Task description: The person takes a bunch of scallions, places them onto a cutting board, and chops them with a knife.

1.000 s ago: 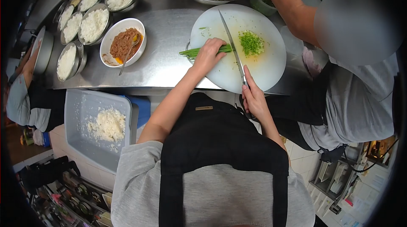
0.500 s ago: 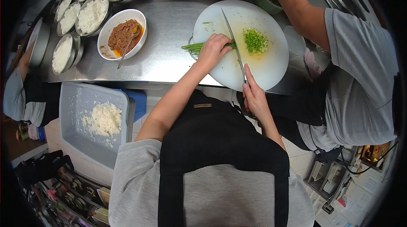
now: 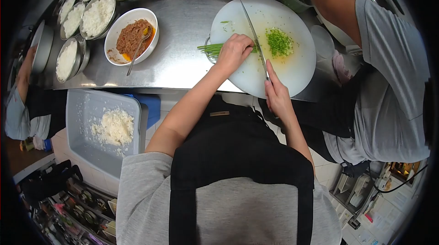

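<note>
My left hand (image 3: 236, 50) is closed over a bunch of green onions (image 3: 211, 50), pressing it onto the round white cutting board (image 3: 292, 78). In my right hand (image 3: 278, 93) is the handle of a long kitchen knife (image 3: 254, 34), its blade pointing away from me. The blade lies right beside my left fingertips, at the cut end of the bunch. Just right of the blade sits a pile of finely chopped green onion (image 3: 279, 42). A few loose green bits (image 3: 226, 22) lie at the board's upper left.
Left of the board stands a white bowl of reddish-brown paste (image 3: 153, 46) with a spoon. Several metal bowls of rice (image 3: 98, 17) fill the counter's far left. A grey tub with rice (image 3: 77, 128) is below the counter edge. A co-worker (image 3: 388, 71) stands close on the right; another person's arm (image 3: 25, 73) shows far left.
The view has shifted slightly, so the board and both hands appear a little farther right. My left hand still presses the green onions, and the knife remains beside it.
</note>
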Available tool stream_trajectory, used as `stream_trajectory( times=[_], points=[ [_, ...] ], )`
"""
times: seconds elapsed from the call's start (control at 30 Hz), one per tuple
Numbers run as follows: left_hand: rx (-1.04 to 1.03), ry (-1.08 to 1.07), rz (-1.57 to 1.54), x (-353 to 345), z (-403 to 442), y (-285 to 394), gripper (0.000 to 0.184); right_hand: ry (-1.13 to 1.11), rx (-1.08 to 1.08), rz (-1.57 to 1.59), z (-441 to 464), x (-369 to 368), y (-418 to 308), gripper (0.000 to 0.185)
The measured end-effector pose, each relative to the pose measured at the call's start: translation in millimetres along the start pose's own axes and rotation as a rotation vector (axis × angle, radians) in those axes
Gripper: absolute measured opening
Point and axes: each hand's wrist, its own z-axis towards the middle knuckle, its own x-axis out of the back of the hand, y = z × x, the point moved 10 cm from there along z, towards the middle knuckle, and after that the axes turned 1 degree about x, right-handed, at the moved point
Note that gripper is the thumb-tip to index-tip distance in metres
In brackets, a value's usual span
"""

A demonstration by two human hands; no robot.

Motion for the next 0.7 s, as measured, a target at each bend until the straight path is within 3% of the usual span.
stream_trajectory(
  times=[0.27,0.33,0.37,0.43,0.7],
  points=[
    [0.013,-0.035,-0.019,-3.3,-1.1,1.2,0.012,0.017,0.134,-0.083,2.4,-2.7,-10.9,0.054],
    [0.038,-0.024,-0.016,-1.3,0.3,-0.9,0.011,-0.092,-0.252,0.094,5.0,-6.6,9.8,0.054],
    [0.037,-0.018,-0.014,-0.5,2.5,-2.0,0.011,-0.093,-0.246,0.091,2.1,-5.1,9.9,0.054],
    [0.046,-0.033,-0.019,-1.8,0.0,-1.6,0.011,-0.036,0.0,-0.03,-10.5,2.2,-5.8,0.054],
    [0.047,-0.024,-0.031,-2.7,-1.9,-1.9,0.011,-0.038,0.003,0.012,3.7,-5.2,-1.0,0.054]
  ],
)
